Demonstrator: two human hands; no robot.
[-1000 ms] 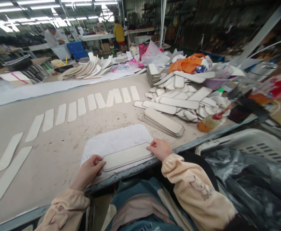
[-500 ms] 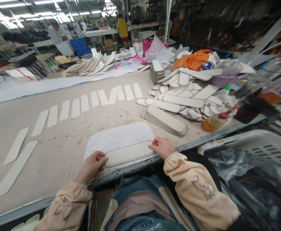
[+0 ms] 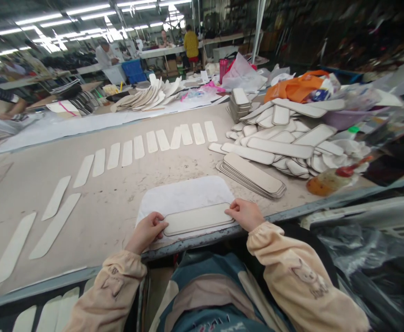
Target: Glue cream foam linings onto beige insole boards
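A long cream strip with rounded ends (image 3: 198, 218) lies on a white cloth pad (image 3: 184, 196) at the near edge of the table. My left hand (image 3: 147, 230) grips its left end with curled fingers. My right hand (image 3: 245, 214) pinches its right end, fingers closed. Both sleeves are pale peach.
A neat stack of the same strips (image 3: 253, 174) sits just right of the pad, with a loose heap (image 3: 285, 143) and a glue bottle (image 3: 333, 177) beyond. A row of single strips (image 3: 133, 150) runs across the table. A grey bin with black plastic (image 3: 371, 230) stands at right. Other people work at far tables.
Both hands stay on the strip's ends. The camera has turned to the left, so everything sits further right in view.
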